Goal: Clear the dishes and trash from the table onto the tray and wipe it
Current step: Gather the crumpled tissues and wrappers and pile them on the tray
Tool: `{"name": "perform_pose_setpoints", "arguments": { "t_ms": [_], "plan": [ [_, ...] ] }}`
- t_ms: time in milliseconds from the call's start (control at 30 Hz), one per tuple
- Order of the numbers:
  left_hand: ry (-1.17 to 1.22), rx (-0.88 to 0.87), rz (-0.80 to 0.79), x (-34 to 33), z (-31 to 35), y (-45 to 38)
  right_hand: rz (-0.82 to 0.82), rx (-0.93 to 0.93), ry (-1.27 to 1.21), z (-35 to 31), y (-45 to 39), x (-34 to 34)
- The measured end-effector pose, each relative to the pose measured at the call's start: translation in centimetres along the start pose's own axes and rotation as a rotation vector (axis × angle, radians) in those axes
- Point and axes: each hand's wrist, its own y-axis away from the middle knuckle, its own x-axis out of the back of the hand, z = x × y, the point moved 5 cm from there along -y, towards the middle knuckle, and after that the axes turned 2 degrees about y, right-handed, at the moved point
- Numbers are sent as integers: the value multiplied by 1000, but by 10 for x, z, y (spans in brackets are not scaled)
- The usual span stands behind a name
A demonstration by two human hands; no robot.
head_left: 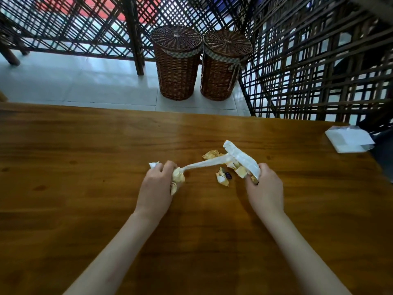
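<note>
A: What does my left hand (156,184) hold?

B: Its fingers curl tight round crumpled yellow-white scraps (177,179). My right hand (264,187) pinches a white tissue strip (242,157) stretched between both, above loose scraps (222,178) on the wooden table (85,156).

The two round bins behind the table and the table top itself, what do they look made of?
Bins: woven brown wicker, by the basket-weave ribs and lids, with a checked fabric band under each lid. Table: wood or wood veneer, glossy, with streaked grain and window glare.
</note>
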Motion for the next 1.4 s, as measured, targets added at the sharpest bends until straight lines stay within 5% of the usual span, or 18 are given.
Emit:
{"name": "perform_pose_setpoints", "arguments": {
  "t_ms": [433,667,1033,1400],
  "plan": [
    [49,189,174,18,-14,-14,-128,59,29,-37,-33,-41],
    [42,194,147,16,-13,-14,-312,102,314,-34,-28,-61],
    [24,183,109,11,-12,-11,-92,289,308,-43,-15,-57],
    [17,186,104,22,-2,4,-48,154,69,-14,-14,-24]
  ]
}}
